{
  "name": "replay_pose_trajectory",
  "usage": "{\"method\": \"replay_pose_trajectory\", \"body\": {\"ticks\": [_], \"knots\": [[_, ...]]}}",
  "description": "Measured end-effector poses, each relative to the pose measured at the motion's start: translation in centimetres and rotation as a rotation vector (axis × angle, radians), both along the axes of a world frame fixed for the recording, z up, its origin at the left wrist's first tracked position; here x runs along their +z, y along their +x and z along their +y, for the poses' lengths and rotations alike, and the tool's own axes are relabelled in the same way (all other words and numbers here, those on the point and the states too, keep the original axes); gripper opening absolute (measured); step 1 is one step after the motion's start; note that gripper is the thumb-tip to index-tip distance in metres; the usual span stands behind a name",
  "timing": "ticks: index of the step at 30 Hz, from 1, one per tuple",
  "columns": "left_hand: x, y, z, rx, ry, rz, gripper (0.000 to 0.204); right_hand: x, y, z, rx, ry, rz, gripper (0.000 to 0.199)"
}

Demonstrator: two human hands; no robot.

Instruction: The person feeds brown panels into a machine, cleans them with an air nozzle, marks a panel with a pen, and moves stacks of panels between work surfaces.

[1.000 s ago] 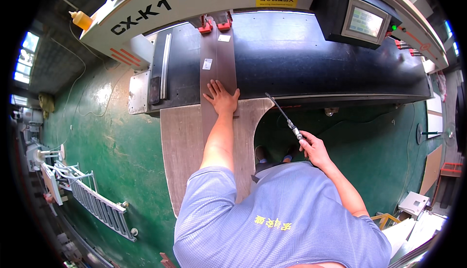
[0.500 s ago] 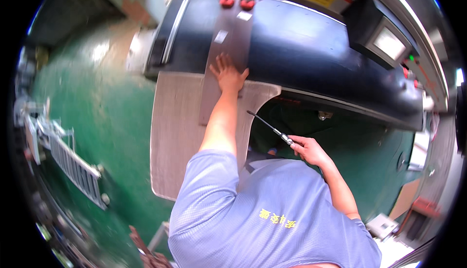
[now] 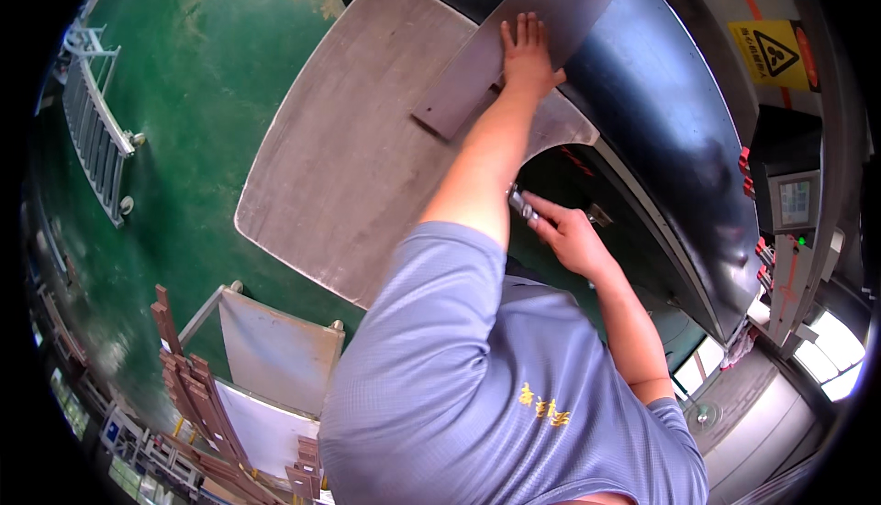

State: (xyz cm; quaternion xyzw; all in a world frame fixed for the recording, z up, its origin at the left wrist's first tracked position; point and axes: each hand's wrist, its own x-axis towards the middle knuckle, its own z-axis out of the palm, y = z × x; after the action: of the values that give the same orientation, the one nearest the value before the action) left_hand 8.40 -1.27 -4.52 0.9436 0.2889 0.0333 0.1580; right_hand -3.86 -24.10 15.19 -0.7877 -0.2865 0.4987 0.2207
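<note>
My left hand [image 3: 529, 57] lies flat, fingers spread, on a long dark brown board [image 3: 459, 97] with two white labels. The board's near end rests on a greyish-brown worktop [image 3: 353, 115] with rounded corners; its far end reaches over a black machine bed [image 3: 674, 129]. My right hand [image 3: 576, 241], beside the worktop's curved cutout, is closed around a slim hand tool [image 3: 521, 204] with a silver metal body. My left forearm hides the tool's front end. The earlier frame shows a long, thin dark shaft there.
A control box with a screen [image 3: 794, 200] and a yellow warning sign [image 3: 775, 54] are at the right. A wheeled metal rack [image 3: 96, 133] stands on the green floor at the left. At lower left are a cart with a pale panel [image 3: 275, 340] and stacked brown strips [image 3: 197, 390].
The view has turned, so the worktop and machine bed now lie slanted. My left hand stays flat on the board. The tool's shaft has passed out of sight behind my left forearm.
</note>
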Motion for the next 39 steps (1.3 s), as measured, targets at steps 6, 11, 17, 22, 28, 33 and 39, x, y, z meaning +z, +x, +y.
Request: {"method": "replay_pose_trajectory", "body": {"ticks": [6, 11, 17, 22, 28, 33, 39], "knots": [[0.8, -12.8, 2.6, -0.225, -0.004, 0.024, 0.112, 5.3, 7.9, -8.2, -0.347, -0.156, 0.090, 0.044], [5.1, -29.3, 10.7, -0.571, -0.102, 0.217, 0.109, 2.8, 12.0, -9.3, -0.319, -0.018, -0.182, 0.044], [4.2, -41.9, 12.5, -0.257, 0.115, 0.413, 0.105, -10.3, 9.5, 6.6, -0.023, 0.430, -0.265, 0.053], [-1.7, -42.2, 1.2, 0.781, -0.192, -0.072, 0.090, -17.4, 0.1, 11.6, 0.428, 0.376, -0.183, 0.061], [0.3, -37.2, -1.9, 0.966, -0.061, 0.154, 0.104, -15.7, -8.5, 3.6, 0.434, 0.403, -0.156, 0.064], [1.6, -37.3, -3.0, 0.604, -0.021, 0.132, 0.111, -16.8, -8.2, -2.5, 0.338, 0.229, 0.342, 0.058], [1.7, -28.7, -6.0, 0.193, 0.012, 0.151, 0.116, -18.5, -2.3, -0.9, -0.111, 0.558, -0.222, 0.068]]}}
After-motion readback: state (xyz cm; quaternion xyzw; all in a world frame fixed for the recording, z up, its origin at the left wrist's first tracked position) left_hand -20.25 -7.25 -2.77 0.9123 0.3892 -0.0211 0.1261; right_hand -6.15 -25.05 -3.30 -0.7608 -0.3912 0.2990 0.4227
